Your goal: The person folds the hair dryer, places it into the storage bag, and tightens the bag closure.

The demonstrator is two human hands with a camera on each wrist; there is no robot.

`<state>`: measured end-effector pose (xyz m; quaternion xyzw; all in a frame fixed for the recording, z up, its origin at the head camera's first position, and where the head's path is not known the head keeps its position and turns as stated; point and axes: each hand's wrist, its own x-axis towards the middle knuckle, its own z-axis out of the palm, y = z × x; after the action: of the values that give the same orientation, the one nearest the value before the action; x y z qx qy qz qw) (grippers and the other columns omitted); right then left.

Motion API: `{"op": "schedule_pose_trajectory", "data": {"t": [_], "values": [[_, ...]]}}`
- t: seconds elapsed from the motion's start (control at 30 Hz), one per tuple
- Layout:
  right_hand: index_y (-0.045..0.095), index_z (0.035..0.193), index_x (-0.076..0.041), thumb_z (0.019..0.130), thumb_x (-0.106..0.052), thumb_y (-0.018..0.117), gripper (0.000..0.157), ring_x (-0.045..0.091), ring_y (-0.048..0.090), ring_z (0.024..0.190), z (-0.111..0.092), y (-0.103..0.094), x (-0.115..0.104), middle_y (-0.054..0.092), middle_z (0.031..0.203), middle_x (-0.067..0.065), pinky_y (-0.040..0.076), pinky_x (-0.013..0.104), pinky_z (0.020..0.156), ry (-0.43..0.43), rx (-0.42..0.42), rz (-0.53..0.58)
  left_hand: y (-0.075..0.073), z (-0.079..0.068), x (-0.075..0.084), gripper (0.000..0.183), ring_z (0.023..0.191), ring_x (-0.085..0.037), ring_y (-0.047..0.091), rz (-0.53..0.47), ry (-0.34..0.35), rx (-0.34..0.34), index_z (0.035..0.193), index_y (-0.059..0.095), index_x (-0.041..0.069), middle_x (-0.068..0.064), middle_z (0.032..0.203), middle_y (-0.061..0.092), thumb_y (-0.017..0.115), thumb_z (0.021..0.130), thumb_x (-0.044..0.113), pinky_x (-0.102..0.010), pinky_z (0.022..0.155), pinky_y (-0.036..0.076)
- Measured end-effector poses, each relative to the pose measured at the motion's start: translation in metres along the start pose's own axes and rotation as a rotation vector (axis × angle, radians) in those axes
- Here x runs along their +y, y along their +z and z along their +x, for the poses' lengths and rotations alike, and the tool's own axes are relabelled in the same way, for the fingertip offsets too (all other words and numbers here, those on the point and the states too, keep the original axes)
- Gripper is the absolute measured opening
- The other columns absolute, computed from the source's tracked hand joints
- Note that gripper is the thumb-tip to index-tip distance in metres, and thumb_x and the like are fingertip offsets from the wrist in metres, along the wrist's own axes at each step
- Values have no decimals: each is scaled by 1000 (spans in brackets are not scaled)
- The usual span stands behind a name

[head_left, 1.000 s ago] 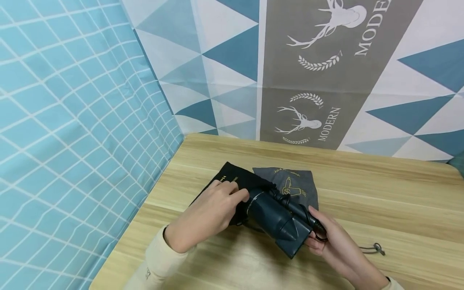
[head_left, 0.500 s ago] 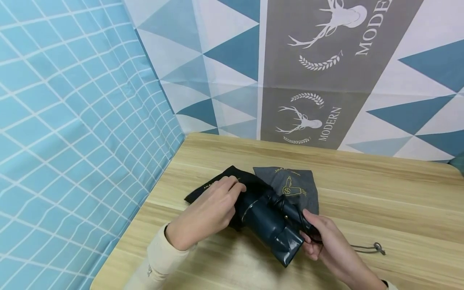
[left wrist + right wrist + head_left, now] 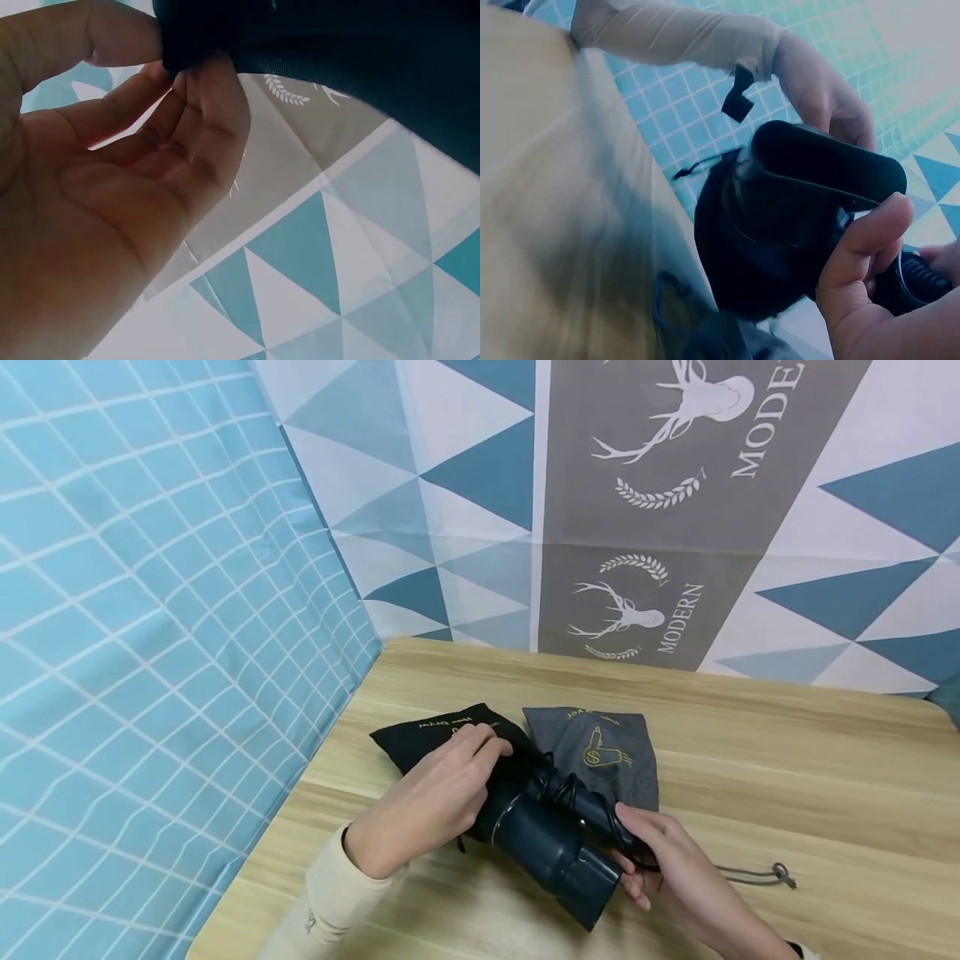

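Note:
A dark navy hair dryer [image 3: 542, 845] with a flat nozzle [image 3: 821, 161] tilts toward the front of the table, its rear end inside a black drawstring bag [image 3: 408, 739]. Its handle lies folded alongside the barrel, wound with black cord [image 3: 566, 791]. My left hand [image 3: 431, 806] pinches the bag's cloth near its mouth; the left wrist view shows thumb and fingertips closed on the dark fabric [image 3: 337, 52]. My right hand [image 3: 675, 864] grips the end of the cord-wrapped handle, thumb on top. In the right wrist view, the nozzle opening faces the camera.
A grey pouch [image 3: 618, 760] with a yellow hair dryer drawing lies flat behind the dryer. Its grey drawstring [image 3: 757, 875] trails out to the right on the wooden table [image 3: 825, 777]. Blue tiled sheeting [image 3: 187, 610] stands at the left, a patterned backdrop [image 3: 480, 527] behind.
The hair dryer and my right hand have shifted left and toward the front. The black bag has swung round, its printed side turning more to the back. My left hand has barely moved.

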<state>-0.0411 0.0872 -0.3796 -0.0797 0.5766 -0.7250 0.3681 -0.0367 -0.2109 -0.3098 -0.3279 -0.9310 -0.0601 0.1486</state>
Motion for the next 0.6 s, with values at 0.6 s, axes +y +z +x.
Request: {"op": "schedule_pose_trajectory", "data": {"t": [0.6], "values": [[45,134,9,107,-11,46,34,23,68,99,8,15,-3,64,106,13,54,28,89,-36,-181,215,1,0,-13,36,98,-18,53,-32,-7,61,115,61,3,-5,110,57,56,82,-11,-28,92,49]]}}
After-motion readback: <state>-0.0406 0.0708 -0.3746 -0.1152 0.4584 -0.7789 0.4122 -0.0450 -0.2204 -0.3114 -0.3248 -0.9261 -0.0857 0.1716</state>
